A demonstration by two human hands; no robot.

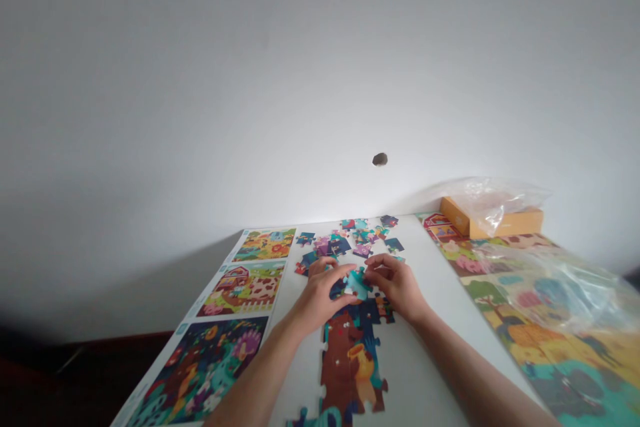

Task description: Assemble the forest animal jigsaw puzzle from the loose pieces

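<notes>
Item: left hand (324,290). Thumb and fingers clamped about the near left of a turquoise jigsaw piece, knobbed at its edges.

Item: right hand (396,283). Fingers curled close together, tips at the right edge of the same piece; whether they pinch or merely touch it, cannot tell.

Item: turquoise jigsaw piece (357,284). Between the two hands, at the far end of the joined section; lifted or resting, cannot tell.

Item: joined jigsaw section (345,360), dark blue and brown, with a bear and a yellow jar-like shape. Nearer the wearer than both hands, between the forearms.

Item: loose jigsaw pieces (363,250), purple, navy and teal. Scattered beyond both hands.

Item: glossy printed sheet (240,290), three coloured pictures. Left of the left hand.

Item: orange cardboard box (505,223), under clear crinkled plastic film (485,197). Beyond and right of the right hand.

Step in hand, as judged: aligning the turquoise piece. Next move seems to call for matching knobs to sockets, then level pressure.
</notes>
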